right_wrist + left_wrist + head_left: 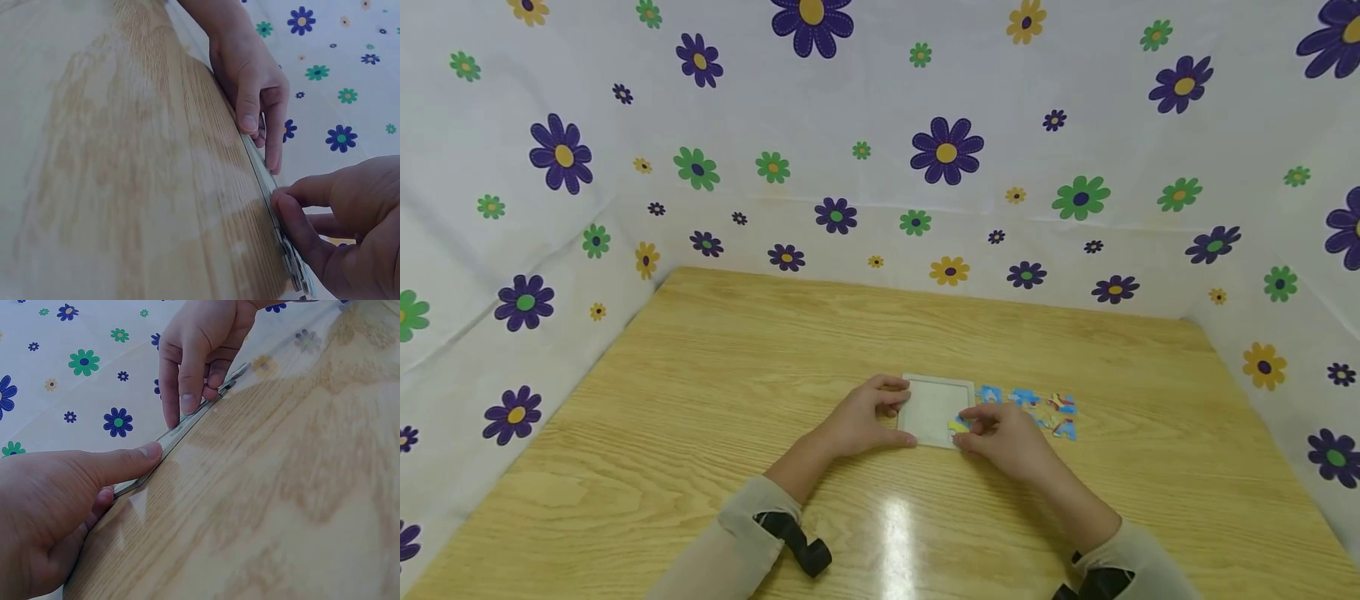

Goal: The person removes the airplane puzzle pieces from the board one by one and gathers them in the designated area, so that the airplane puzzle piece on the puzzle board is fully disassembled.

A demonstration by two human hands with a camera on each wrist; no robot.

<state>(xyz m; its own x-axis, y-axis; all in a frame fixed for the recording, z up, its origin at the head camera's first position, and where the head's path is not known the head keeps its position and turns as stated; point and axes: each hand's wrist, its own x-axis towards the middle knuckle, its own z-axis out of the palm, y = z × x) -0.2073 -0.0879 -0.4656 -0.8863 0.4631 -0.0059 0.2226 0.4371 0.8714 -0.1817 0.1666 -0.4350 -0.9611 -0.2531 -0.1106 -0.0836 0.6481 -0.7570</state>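
Note:
A square, pale puzzle tray (934, 408) with a raised rim lies flat on the wooden table. My left hand (867, 418) holds its left side, the thumb at the near corner and the fingers at the far one. At the tray's near right corner is a yellow-and-blue jigsaw piece (957, 426), partly hidden by my right hand (1006, 437). The thumb and forefinger of that hand pinch the piece there. In the right wrist view the right thumb and forefinger (300, 203) come together at the tray's edge; the piece itself cannot be made out.
Several loose blue, yellow and red jigsaw pieces (1062, 405) lie just right of the tray, some partly behind the right hand. The wooden table (715, 367) stretches out around them. A white cloth (865, 100) with printed flowers hangs at the back and both sides.

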